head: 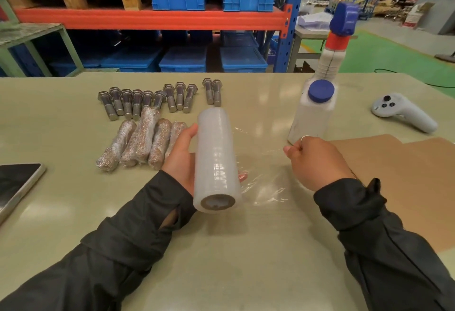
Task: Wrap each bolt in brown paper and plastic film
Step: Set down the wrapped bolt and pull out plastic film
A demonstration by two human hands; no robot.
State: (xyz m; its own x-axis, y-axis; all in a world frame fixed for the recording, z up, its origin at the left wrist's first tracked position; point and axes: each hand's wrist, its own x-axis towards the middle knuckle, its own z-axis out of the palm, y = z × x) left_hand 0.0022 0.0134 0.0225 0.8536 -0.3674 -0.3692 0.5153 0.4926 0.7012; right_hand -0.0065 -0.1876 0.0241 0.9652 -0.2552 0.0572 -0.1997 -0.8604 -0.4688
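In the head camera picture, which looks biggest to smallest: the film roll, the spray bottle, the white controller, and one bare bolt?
1. Spray bottle
2. Film roll, though nearness to the camera enlarges it, so these two are unsure
3. White controller
4. Bare bolt

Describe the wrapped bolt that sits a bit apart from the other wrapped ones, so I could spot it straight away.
Start at the row of bare bolts laid out on the far side of the table. In front of them lie the wrapped bolts, brown paper under shiny film. The odd one is pushed farther back than its neighbours, so that its far end reaches in among the bare bolts.
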